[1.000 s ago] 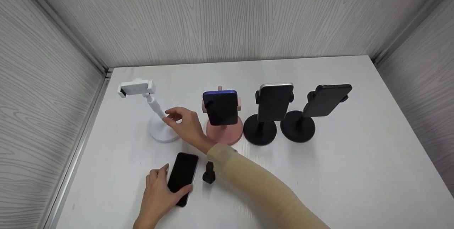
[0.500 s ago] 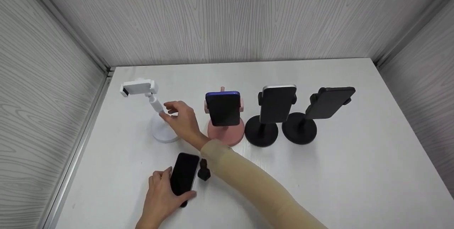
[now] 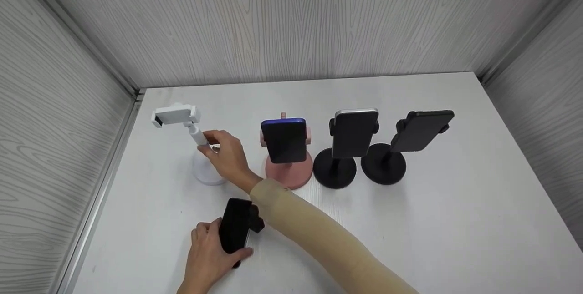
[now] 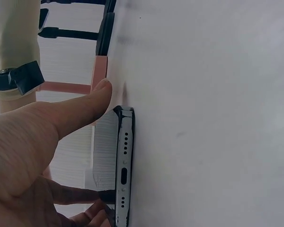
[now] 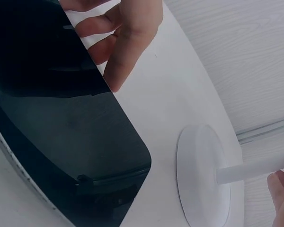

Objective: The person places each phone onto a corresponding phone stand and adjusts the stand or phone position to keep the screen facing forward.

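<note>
My right hand (image 3: 227, 155) pinches the stem of a white phone stand (image 3: 209, 171) between thumb and fingers. The stand's tilted clamp (image 3: 175, 115) has no phone in it; its round base also shows in the right wrist view. Below it, a black phone (image 3: 234, 225) lies screen up on the table. Spread around the phone is my left hand (image 3: 207, 255), with its fingertips at the left long edge and a straight thumb reaching over to the right one. From the left wrist, the phone's lower end (image 4: 125, 165) shows its charging port, with the thumb (image 4: 87, 109) held above.
To the right stand a pink phone stand (image 3: 291, 173) and two black ones (image 3: 334, 175), (image 3: 384, 171), each holding a phone. My right sleeve (image 3: 319, 235) crosses the front of the table. A small black device (image 3: 256, 221) at my right wrist overlaps the phone. Wood-grain panels (image 3: 291, 21) enclose the table.
My right hand has moved slightly left and up, and its fingers have closed onto the white stand's stem. The left hand stays by the phone, nearly still.
</note>
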{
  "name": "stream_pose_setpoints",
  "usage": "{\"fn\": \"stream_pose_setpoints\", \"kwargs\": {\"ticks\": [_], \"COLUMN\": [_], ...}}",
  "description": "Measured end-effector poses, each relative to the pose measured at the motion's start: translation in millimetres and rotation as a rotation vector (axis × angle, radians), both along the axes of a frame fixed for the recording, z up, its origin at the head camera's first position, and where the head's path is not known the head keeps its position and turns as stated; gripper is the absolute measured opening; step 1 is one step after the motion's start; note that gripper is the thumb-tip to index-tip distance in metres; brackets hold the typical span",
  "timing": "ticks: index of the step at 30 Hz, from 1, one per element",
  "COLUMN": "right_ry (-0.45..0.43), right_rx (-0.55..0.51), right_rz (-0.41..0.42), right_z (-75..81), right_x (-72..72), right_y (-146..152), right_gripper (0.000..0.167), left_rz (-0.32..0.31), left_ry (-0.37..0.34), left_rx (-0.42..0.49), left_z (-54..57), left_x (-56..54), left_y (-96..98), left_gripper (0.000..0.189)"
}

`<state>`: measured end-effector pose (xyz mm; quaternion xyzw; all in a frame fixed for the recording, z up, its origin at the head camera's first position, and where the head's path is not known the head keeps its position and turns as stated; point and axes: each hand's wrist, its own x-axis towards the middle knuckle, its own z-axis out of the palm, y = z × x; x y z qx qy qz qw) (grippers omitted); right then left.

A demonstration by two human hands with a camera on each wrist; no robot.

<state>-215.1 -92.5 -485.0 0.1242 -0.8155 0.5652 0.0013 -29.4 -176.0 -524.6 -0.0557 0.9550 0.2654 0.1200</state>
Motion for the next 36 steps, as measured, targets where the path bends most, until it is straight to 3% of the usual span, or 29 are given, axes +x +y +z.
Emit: {"fn": "stream_pose_setpoints", "kwargs": {"ticks": [5, 20, 36], "right_ry": [-0.008, 0.019, 0.028], "right_rx": [-0.034, 0.001, -0.017], "right_rz": [0.021, 0.033, 0.041], "right_z": [0.4, -1.4, -3.0], "right_x": [-1.9, -5.5, -4.9], "right_y": [-0.5, 3.1, 6.7], "right_gripper": [0.033, 0.030, 0.030], "left_rz": [-0.001, 0.028, 0.093], "left_ry": [0.004, 0.058, -0.005], "left_rx": [-0.010, -0.016, -0.015], "left_z": [-0.3, -0.9, 1.7], "left_x": [0.5, 2.7, 2.6], "left_y": [0.6, 4.8, 2.3], "left_gripper": [0.116, 0.101, 0.094]}}
